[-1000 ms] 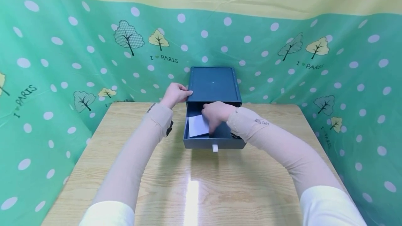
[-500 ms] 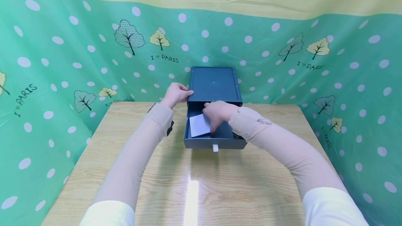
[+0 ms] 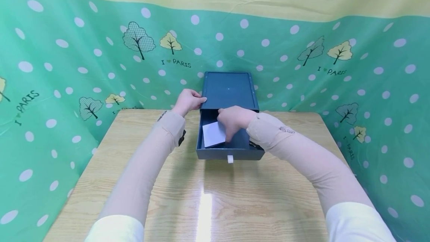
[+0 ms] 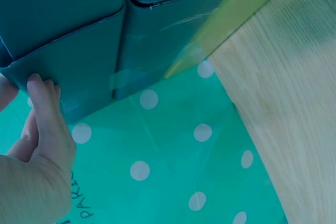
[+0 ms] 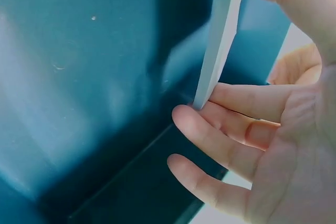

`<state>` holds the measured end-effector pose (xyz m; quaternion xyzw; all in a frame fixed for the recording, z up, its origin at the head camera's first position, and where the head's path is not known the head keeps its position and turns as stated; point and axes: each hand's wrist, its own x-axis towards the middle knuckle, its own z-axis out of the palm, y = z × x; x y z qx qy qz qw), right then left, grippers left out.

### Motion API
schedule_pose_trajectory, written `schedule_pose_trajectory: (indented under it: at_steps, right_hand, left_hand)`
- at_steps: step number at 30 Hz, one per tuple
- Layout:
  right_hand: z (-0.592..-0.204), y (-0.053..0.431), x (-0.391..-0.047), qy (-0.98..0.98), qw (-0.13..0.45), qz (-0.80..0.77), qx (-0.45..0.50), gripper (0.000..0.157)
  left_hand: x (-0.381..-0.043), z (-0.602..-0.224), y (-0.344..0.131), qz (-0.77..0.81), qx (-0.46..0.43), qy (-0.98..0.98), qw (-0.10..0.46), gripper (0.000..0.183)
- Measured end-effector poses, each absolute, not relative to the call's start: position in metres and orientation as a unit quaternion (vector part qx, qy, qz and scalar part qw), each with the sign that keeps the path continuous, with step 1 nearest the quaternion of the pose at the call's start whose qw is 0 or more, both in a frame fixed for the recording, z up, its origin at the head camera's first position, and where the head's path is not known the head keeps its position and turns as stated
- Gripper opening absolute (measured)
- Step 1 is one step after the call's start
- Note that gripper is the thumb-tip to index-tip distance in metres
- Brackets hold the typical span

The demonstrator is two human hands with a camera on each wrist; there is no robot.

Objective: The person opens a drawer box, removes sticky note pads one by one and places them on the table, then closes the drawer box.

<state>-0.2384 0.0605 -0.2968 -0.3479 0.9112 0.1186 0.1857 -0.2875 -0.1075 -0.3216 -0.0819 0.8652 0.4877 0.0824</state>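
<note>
A dark blue drawer (image 3: pixel 215 154) is pulled out of its dark blue casing (image 3: pixel 229 92). Inside it, on the left, a square white note pad (image 3: pixel 213 136) lies over the drawer floor. My right hand (image 3: pixel 235 119) reaches into the drawer and pinches the pad's right side. Up close, the right wrist view shows the pad's thin edge (image 5: pixel 218 45) between the thumb and the fingertips, the lower fingers spread. With its thumb on top and fingers (image 4: pixel 47 100) down the side, my left hand (image 3: pixel 188 101) holds the casing's left edge.
Below the top casing, the left wrist view shows another dark blue unit (image 4: pixel 173 30) and a yellow one (image 4: pixel 231 14). A small white pull tab (image 3: pixel 230 158) sticks out of the drawer front. Behind the wooden table (image 3: pixel 235 197) hangs a green dotted curtain (image 3: pixel 134 74).
The white pad and my right hand have shifted slightly to the right inside the drawer. My left hand stays in place on the casing.
</note>
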Motion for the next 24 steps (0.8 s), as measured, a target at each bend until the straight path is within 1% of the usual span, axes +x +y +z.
schedule_pose_trajectory:
  at_steps: [9,18,24]
  right_hand:
    - [-0.288,0.064,-0.236,0.913,0.162,0.1,-0.361,0.06]
    - [-0.284,0.068,-0.235,0.915,0.143,0.086,-0.368,0.063]
    - [-0.282,0.076,-0.236,0.916,0.114,0.067,-0.378,0.066]
  left_hand:
    - [-0.289,-0.323,-0.107,0.492,-0.087,0.862,0.082,0.032]
    - [-0.288,-0.322,-0.107,0.499,-0.089,0.858,0.082,0.03]
    - [-0.287,-0.322,-0.106,0.493,-0.096,0.861,0.083,0.03]
